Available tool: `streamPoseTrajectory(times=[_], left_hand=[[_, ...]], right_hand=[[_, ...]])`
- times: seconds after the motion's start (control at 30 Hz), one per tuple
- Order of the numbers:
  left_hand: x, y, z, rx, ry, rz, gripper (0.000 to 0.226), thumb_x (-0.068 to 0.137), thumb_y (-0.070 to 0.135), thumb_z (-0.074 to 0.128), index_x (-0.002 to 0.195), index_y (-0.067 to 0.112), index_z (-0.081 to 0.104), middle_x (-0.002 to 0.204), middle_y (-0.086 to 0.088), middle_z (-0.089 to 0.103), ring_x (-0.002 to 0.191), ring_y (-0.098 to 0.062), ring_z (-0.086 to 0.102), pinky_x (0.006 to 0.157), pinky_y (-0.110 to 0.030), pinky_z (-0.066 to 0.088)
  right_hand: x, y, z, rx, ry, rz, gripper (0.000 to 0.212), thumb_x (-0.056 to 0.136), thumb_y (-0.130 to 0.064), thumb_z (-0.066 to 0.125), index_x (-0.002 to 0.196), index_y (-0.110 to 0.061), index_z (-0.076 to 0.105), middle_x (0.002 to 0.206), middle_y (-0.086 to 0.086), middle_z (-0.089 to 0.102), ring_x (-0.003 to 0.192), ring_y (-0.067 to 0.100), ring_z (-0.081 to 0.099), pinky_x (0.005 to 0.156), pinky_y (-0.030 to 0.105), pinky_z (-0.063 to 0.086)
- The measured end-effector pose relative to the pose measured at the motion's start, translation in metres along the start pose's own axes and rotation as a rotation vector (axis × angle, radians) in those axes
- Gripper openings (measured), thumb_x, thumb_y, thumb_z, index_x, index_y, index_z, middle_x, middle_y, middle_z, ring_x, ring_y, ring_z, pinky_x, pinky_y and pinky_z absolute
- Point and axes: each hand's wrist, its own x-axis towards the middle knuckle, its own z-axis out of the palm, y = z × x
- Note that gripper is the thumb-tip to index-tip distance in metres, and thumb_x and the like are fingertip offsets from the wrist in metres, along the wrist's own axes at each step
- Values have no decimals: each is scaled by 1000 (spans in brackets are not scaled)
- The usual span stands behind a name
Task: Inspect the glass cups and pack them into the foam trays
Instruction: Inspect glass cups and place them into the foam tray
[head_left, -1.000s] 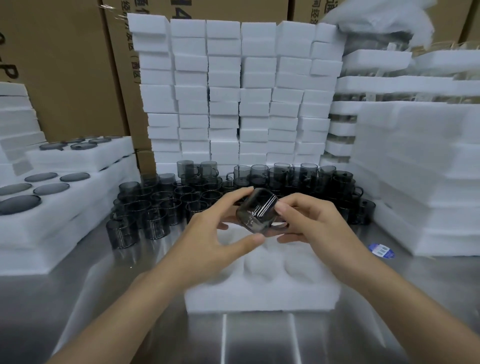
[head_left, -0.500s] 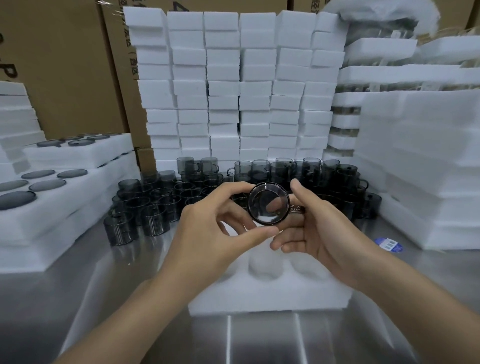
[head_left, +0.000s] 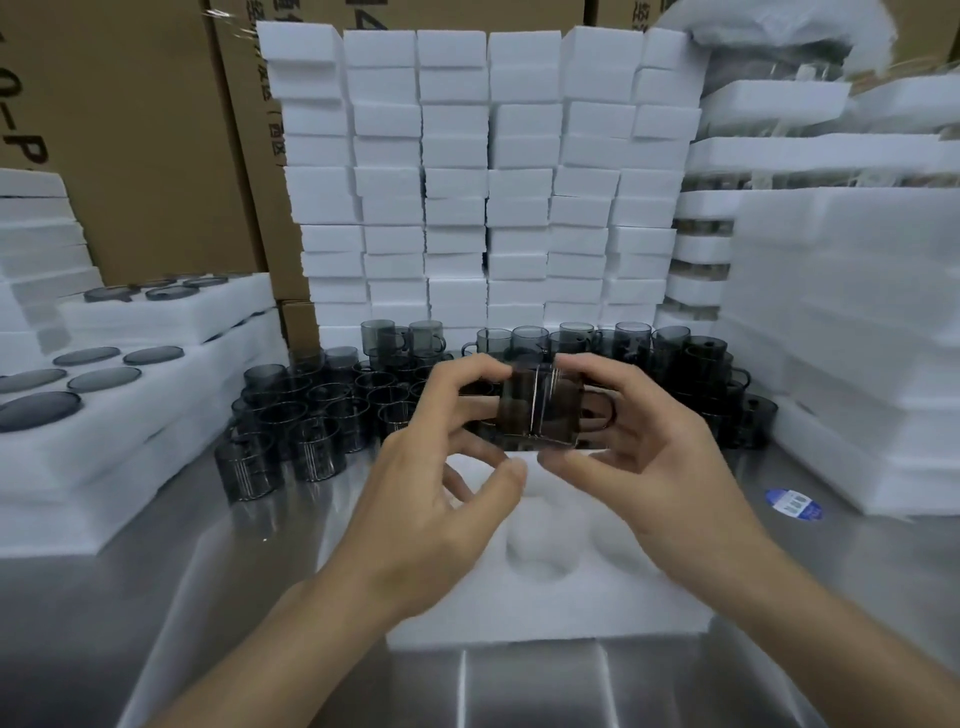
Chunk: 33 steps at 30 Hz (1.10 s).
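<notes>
Both hands hold one smoky grey glass cup (head_left: 537, 410) between them, lifted off the table (head_left: 218, 597). The left hand (head_left: 441, 478) has its forefinger curled over the cup's upper left edge, with the thumb spread below and short of the glass. The right hand (head_left: 660, 457) pinches the cup from the other side, fingers on top and thumb under its lower edge, with the handle (head_left: 602, 413) jutting toward that palm. The cup is blurred, so finer detail cannot be told.

Directly below the grip lies an open foam tray (head_left: 545, 597) with round hollows, none filled as far as can be seen. Just behind the grip stands a crowd of matching grey cups (head_left: 311, 415), reaching out to both sides. To the left of the grip, stacked foam trays (head_left: 156, 395) carry dark round glass pieces in their pockets. Behind the cups rises a wall of white foam blocks (head_left: 483, 171), and to the right more foam slabs (head_left: 852, 312) are piled.

A small blue and white sticker (head_left: 794, 503) lies on the table to the right of the grip; its print is too small to read. The cardboard boxes (head_left: 130, 130) behind carry dark lettering, cut off and illegible.
</notes>
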Motion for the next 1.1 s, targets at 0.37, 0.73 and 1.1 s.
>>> streamPoseTrajectory(times=[0.37, 0.73, 1.1], left_hand=[[6, -9, -4, 143, -7, 94, 64, 82, 27, 92, 138, 32, 62, 132, 20, 70, 127, -12, 67, 84, -28, 60], [3, -15, -9, 232, -162, 75, 59, 78, 29, 86, 127, 34, 54, 124, 14, 67, 121, -17, 66, 80, -41, 59], [11, -7, -9, -181, -54, -177, 58, 78, 50, 81, 133, 37, 67, 105, 7, 77, 95, -9, 73, 73, -31, 59]], right_hand=[[-7, 16, 6, -330, -8, -154, 82, 87, 0, 80, 152, -41, 50, 140, -26, 62, 134, 2, 59, 101, 16, 48], [-9, 19, 4, -433, -110, -163, 69, 80, -12, 86, 135, -44, 60, 129, -18, 65, 124, 11, 62, 93, 14, 46], [-11, 7, 4, -275, -34, -80, 69, 81, -53, 81, 143, -50, 51, 128, -21, 67, 123, 10, 63, 92, 32, 53]])
